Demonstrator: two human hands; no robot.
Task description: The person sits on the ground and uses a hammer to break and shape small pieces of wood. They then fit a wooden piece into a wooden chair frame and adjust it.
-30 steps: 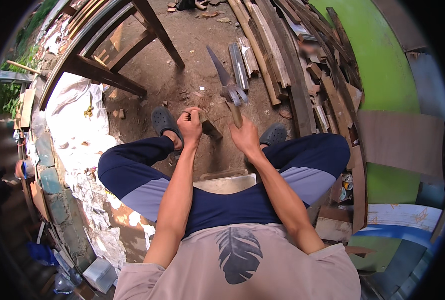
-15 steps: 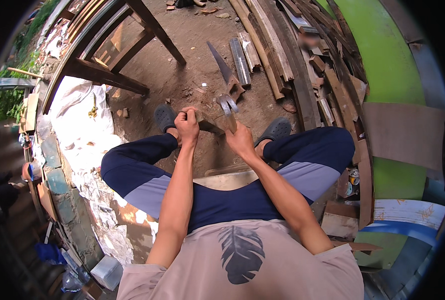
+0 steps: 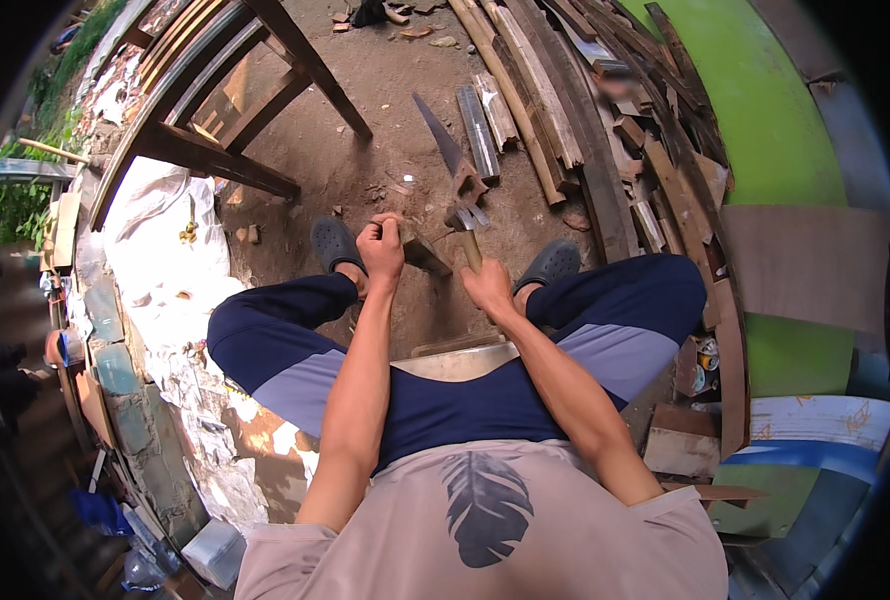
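Observation:
My left hand (image 3: pixel 381 248) is closed at the near-left end of a short wooden block (image 3: pixel 426 253), held above the ground between my feet. The fingers hide that end of the block. In my right hand (image 3: pixel 489 284) is a claw hammer (image 3: pixel 474 250), gripped by its light wooden handle. Its metal head (image 3: pixel 466 217) points away from me, just right of the block and apart from it. Beyond the hammer, a handsaw (image 3: pixel 452 155) with a brown handle lies on the dirt.
A dark wooden frame with legs (image 3: pixel 230 160) stands at the upper left, by a white sheet (image 3: pixel 155 230). Long planks (image 3: pixel 555 90) and scrap wood pile up at the right, beside a green panel (image 3: pixel 765 120). A dark metal-like bar (image 3: pixel 478 130) lies near the saw.
The hammer head has swung slightly right and lower, its handle now tilting more away. My left hand and the block have shifted only a little.

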